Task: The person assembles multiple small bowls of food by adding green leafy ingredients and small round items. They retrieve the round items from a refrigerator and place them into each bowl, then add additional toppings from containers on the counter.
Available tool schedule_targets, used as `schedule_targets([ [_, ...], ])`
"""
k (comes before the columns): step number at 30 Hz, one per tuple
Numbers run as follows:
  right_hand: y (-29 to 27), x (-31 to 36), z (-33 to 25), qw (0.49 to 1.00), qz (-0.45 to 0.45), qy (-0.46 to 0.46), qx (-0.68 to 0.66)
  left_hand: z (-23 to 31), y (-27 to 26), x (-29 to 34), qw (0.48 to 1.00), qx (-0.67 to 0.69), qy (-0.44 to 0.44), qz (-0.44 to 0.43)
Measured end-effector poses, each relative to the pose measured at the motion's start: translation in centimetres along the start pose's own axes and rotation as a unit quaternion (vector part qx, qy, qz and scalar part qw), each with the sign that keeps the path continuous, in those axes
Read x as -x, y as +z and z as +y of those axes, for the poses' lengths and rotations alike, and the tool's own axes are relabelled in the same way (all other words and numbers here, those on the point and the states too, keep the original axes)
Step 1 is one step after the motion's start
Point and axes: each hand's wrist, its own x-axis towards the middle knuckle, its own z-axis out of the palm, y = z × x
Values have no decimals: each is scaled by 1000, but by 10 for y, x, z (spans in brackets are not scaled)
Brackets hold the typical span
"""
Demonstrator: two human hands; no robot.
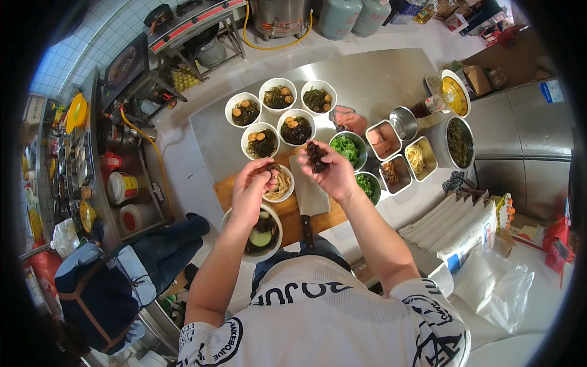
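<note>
My right hand point(337, 175) is closed round a cluster of dark, ruffled wood ear fungus point(316, 156). In my left hand point(249, 188) the fingertips pinch a small dark piece point(266, 167), which looks like the same fungus. Below that hand sits a white bowl of pale strips point(280, 185), partly covered by it. A cleaver point(313, 194) lies between my forearms on a wooden cutting board point(333, 216), its dark handle toward me. Farther off stand several white bowls point(262, 140) with dark green shreds and round brown slices on top.
To the right are bowls of chopped greens point(345, 149), square metal containers point(384, 140) and a large pot of dark shreds point(457, 144). A pot with green-rimmed slices point(262, 235) stands near my left forearm. Another person point(116, 287) is at the lower left. A stove point(195, 27) stands behind.
</note>
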Motion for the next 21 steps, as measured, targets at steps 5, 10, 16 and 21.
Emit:
schedule_targets([
  [5,-15,-69,-60,984,55,-144,93,-13,37,-19,999,-25,-3,-20],
  [10,-24,-133,-95,956,97,-198,192,-29,57,6,997,-61,-42,-8],
  [16,-47,-118,-109,953,177,-220,114,-39,53,28,993,-88,-78,11],
  [21,-35,-30,-59,943,51,-132,303,-43,50,26,988,-149,2,26],
])
